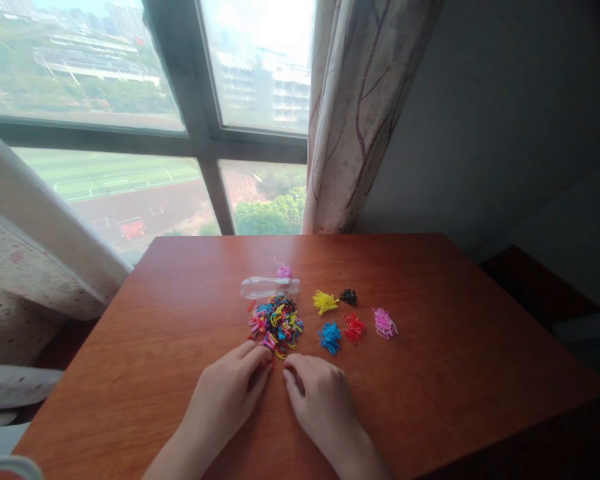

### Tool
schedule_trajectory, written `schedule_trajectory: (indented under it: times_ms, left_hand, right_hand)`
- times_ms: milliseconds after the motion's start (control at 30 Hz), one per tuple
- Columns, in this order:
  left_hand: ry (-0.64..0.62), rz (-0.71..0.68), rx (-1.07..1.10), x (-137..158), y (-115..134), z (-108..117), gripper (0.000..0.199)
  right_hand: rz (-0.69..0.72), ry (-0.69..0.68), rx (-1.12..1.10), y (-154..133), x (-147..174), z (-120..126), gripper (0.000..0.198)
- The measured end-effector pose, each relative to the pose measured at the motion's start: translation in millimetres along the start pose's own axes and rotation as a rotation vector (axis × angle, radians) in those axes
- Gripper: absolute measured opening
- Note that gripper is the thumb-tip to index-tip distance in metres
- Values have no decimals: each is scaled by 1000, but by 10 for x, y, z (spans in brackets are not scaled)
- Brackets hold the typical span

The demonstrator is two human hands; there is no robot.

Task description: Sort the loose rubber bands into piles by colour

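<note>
A mixed pile of small coloured elastic bands [279, 320] lies on the wooden table in front of my hands. My left hand [237, 377] is at the pile's near left edge, thumb and fingers pinched together beside a pink band [269, 343]. Whatever is in that pinch is too small to make out. My right hand [317, 380] rests just right of it, near the pile's front edge, with curled fingers and the thumb close to the index finger. Its fingertips are partly hidden, so I cannot make out what they hold.
Right of the pile lie separate heaps of yellow bands [325, 302], black bands [349, 297], blue bands [329, 338], red bands [354, 327] and pink bands [385, 323]. Behind it are a clear plastic bottle [263, 288] on its side and a pink cap [284, 271].
</note>
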State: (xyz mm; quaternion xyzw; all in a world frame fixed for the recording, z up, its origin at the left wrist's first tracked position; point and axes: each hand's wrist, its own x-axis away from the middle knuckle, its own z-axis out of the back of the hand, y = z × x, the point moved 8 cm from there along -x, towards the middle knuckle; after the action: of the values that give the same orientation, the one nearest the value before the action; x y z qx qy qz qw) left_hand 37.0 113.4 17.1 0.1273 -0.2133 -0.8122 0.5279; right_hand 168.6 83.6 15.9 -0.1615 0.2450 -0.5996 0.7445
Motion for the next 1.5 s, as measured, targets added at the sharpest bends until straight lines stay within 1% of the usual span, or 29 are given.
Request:
schedule_trajectory:
  times_ms: [100, 200, 333, 467, 633, 767, 900, 1000, 1067, 1167, 1233, 1333, 1400, 1500]
  left_hand:
    - [-8, 15, -9, -3, -1, -6, 15]
    - [-12, 21, -12, -2, -5, -9, 13]
    - [-25, 22, -13, 2, -9, -19, 15]
    - [-28, 21, -2, -4, -14, -20, 15]
    - [-29, 22, 11, -7, -30, -22, 16]
    - [-37, 15, 5, 0, -26, -27, 15]
    - [-39, 6, 7, -8, -13, -27, 16]
    - [-44, 0, 7, -19, -9, -33, 17]
    - [-45, 1, 3, -22, -13, -36, 16]
    - [-41, 9, -12, -17, -27, -37, 16]
    - [-38, 11, -24, -14, -31, -35, 16]
    - [-32, 5, -37, -13, -25, -30, 16]
    - [-24, -3, -42, -13, -17, -27, 17]
    - [3, -14, -50, -11, -13, -22, 19]
  right_hand:
    - [-20, -8, -7, -29, -11, 5, 9]
    - [-41, -8, -1, -61, -21, -11, 10]
    - [-21, 17, 5, -100, -46, -59, 9]
    - [-8, 51, 11, -90, -42, -79, 14]
    - [-31, 110, -34, 5, 29, 24, 15]
    - [-73, 212, -83, 238, 97, 269, 16]
    - [-149, 324, -37, 631, 142, 581, 20]
    - [-211, 388, 25, 929, 150, 762, 22]
    - [-243, 407, 66, 1080, 143, 824, 23]
    - [-268, 392, 108, 1207, 117, 830, 24]
    - [-268, 382, 116, 1230, 105, 813, 25]
    - [-253, 405, 105, 1179, 107, 804, 25]
    - [-229, 420, 74, 1092, 112, 789, 24]
    - [-164, 399, 7, 884, 107, 702, 21]
